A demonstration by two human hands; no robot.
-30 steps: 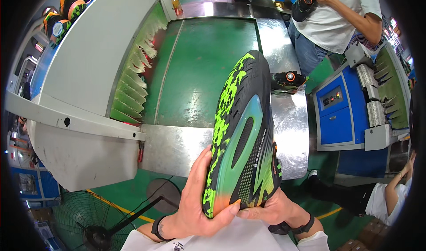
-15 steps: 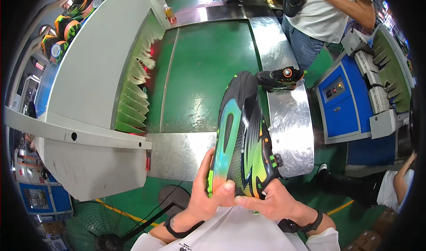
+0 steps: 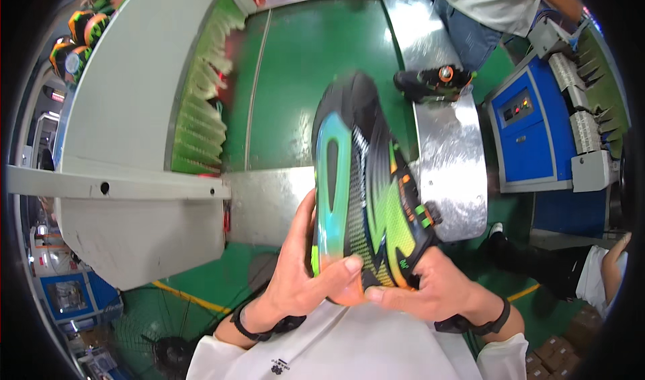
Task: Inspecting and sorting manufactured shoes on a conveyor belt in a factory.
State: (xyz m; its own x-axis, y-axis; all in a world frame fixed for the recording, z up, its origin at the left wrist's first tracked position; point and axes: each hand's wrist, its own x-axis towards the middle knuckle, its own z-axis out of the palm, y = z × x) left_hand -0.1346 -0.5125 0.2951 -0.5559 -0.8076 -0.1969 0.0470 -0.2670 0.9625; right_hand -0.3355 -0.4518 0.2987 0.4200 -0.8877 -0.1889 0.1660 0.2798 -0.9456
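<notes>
"Where is the black-and-green shoe [image 3: 366, 178]?"

"Out in front of the person, between both hands, its side turned up, toe toward 12 o'clock and heel toward 6."

"And the hands?"

"The left hand [image 3: 299, 276] is closed on the heel end from 7 o'clock, thumb laid along the side. The right hand [image 3: 437, 287] grips it from 5, some fingers hidden."

"What lies around the held shoe?"

"A second shoe [image 3: 426, 86] rests at 1 o'clock by the metal surface [image 3: 453, 158], a blue machine [image 3: 537, 152] stands at 2, and pale bristles [image 3: 201, 108] show at 10."
</notes>
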